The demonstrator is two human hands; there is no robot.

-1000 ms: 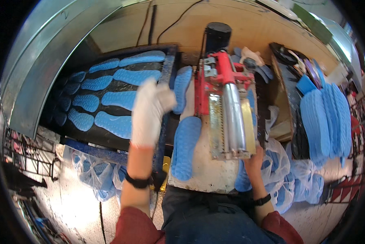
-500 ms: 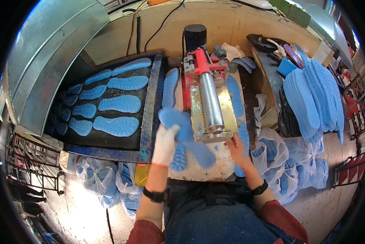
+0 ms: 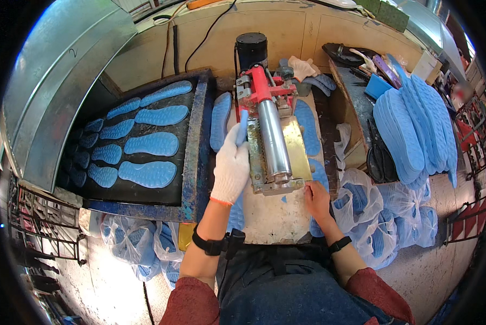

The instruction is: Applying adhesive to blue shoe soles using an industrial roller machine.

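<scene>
My left hand (image 3: 231, 170), in a white knitted glove, grips a blue shoe sole (image 3: 243, 128) that shows almost edge-on. It holds the sole upright against the left side of a roller machine (image 3: 274, 143) with a shiny steel roller, a red frame and a brass-coloured plate. My bare right hand (image 3: 317, 201) is at the machine's front right corner, its fingers curled in; whatever they may hold is hidden. Other blue soles lie on the worn board beside the machine, one at the left (image 3: 221, 120) and one at the right (image 3: 307, 128).
On the left, a blue-edged conveyor (image 3: 191, 168) carries rows of soles out of a metal hood (image 3: 64, 81). A stack of soles (image 3: 399, 135) rests on the right-hand bench. Plastic bags of soles (image 3: 126, 238) stand on the floor on both sides.
My left hand has risen with the sole to the machine's left side, turning it from flat to edge-on. The second sole beneath it no longer shows separately. My right hand's fingers have drawn in.
</scene>
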